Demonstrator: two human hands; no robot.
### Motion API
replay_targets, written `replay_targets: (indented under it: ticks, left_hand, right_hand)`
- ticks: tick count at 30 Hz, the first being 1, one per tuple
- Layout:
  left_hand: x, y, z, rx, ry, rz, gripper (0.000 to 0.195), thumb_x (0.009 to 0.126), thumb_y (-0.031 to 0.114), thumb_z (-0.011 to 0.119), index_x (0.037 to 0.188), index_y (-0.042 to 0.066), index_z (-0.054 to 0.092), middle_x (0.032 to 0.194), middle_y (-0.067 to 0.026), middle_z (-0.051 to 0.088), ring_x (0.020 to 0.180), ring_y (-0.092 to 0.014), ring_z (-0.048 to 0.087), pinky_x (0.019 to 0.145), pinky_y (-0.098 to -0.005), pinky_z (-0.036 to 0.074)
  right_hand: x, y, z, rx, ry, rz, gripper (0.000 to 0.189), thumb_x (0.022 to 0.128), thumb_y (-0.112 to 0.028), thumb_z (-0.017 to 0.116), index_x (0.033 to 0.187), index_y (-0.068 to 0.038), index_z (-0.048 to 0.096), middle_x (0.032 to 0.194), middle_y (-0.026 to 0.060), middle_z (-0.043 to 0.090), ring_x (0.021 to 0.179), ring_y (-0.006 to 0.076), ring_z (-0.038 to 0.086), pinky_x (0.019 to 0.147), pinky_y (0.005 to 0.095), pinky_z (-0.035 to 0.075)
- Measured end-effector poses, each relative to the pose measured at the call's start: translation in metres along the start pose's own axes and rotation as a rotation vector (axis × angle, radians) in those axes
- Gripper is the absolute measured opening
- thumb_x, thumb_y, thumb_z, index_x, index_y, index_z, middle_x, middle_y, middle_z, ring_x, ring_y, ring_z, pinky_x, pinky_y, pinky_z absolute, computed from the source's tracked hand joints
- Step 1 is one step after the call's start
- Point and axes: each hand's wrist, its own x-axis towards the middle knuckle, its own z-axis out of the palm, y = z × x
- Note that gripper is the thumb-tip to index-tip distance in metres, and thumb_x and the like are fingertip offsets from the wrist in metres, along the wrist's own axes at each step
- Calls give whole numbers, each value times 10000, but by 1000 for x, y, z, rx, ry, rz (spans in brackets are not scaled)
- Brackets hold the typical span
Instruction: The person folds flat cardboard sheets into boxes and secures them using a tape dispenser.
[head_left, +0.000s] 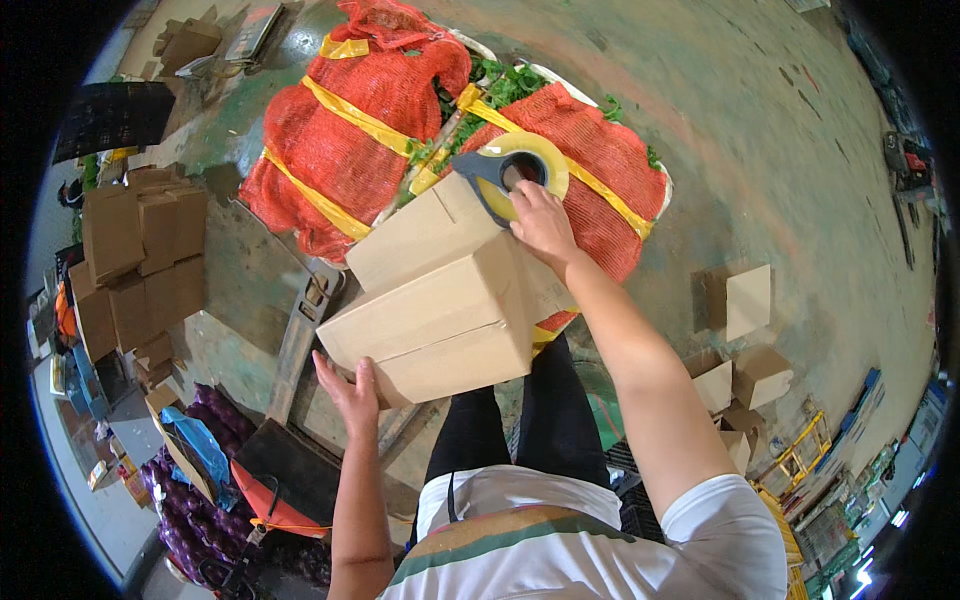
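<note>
A cardboard box lies tilted before me, with a long seam across its near face and flaps spread at its far side. My left hand rests against the box's lower left corner, thumb and fingers apart. In my right hand is a packing tape dispenser with a large roll of yellowish clear tape, its fingers reaching into the roll's core. The dispenser is over the far right flap of the box. Behind the box sit red mesh sacks bound with yellow tape, green leaves showing between them.
Stacked cardboard boxes stand at the left. Purple mesh sacks lie at lower left beside a red and black pallet jack part. More open boxes are on the floor at right, near a yellow metal frame.
</note>
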Motion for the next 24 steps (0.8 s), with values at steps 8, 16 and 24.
replay_targets:
  ticks: [8,16,24]
  left_hand:
    - [-10,-26,-42,-344,-696,-608,368,847,286,525,1129,63,446,990,-48,534,898,-159,507,761,-305,416]
    - [-78,125,48,-74,-1748,16,387,758,184,596,1085,5,493,1009,-116,556,887,-171,554,733,-323,465]
    - [-194,124,126,-426,-1954,469,502,834,310,519,1238,47,376,1180,-168,473,1053,-251,478,887,-324,382]
  right_hand:
    - [-133,-109,-16,1129,-100,840,600,889,-383,364,1295,45,247,1350,181,265,1270,254,212,1038,330,155]
    - [-348,-86,-184,1163,531,1627,451,872,-318,420,1197,-6,398,1156,108,465,984,215,491,853,328,400]
    - [-689,-197,-276,768,1367,1975,204,843,-210,413,978,-62,452,920,90,488,797,217,481,703,329,395]
